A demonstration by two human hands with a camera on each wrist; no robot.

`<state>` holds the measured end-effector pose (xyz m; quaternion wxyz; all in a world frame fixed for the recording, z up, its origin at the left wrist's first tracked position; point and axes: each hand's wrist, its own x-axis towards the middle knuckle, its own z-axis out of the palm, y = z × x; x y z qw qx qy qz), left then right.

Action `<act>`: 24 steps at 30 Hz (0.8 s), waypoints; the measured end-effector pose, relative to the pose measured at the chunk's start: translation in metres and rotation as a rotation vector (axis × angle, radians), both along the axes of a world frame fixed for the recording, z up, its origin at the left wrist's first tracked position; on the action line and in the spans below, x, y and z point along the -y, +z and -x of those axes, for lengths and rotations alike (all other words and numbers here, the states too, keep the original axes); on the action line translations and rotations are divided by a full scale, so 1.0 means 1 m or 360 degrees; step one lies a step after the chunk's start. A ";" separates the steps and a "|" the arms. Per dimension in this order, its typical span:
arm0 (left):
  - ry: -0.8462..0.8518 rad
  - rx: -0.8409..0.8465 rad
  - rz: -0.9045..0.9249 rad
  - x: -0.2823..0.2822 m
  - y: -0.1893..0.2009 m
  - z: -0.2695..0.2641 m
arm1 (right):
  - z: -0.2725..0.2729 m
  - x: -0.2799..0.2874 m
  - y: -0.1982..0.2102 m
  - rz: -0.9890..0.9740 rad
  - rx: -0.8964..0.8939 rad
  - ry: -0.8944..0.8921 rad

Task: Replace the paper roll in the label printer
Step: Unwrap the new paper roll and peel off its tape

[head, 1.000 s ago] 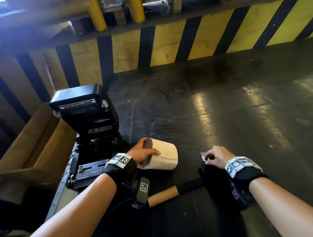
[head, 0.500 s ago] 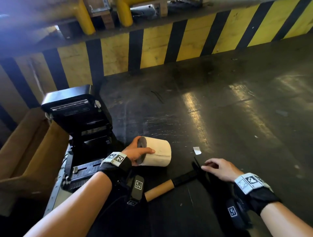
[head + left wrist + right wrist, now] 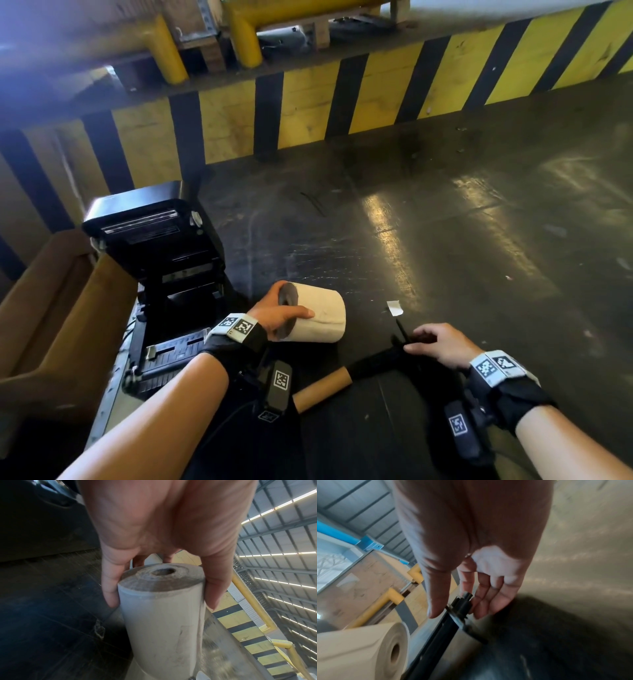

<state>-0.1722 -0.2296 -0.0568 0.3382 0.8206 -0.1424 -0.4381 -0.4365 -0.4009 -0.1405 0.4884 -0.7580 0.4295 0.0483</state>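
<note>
The black label printer (image 3: 164,260) stands at the left with its lid tipped up and its bay showing. Just right of it, my left hand (image 3: 291,308) grips a full white paper roll (image 3: 322,313) by its dark end; in the left wrist view thumb and fingers of that hand (image 3: 162,601) clasp the roll (image 3: 163,628) on both sides. Nearer me a black spindle (image 3: 376,361) lies through an empty brown cardboard core (image 3: 322,390). My right hand (image 3: 419,342) holds the spindle's far end, and in the right wrist view thumb and fingers of the right hand (image 3: 457,611) close round the spindle tip (image 3: 462,605).
A small white paper scrap (image 3: 394,307) lies on the dark floor (image 3: 479,257) beyond my right hand. An open brown cardboard box (image 3: 51,325) sits left of the printer. A yellow and black striped barrier (image 3: 376,92) runs along the back.
My right hand let go of the white scrap, drew back toward me and took hold of the spindle's end. The left hand has kept its hold on the roll.
</note>
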 end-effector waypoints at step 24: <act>0.0242 -0.0308 0.0843 -0.001 0.065 -0.025 | -0.046 0.016 0.092 0.0019 0.1139 -0.0693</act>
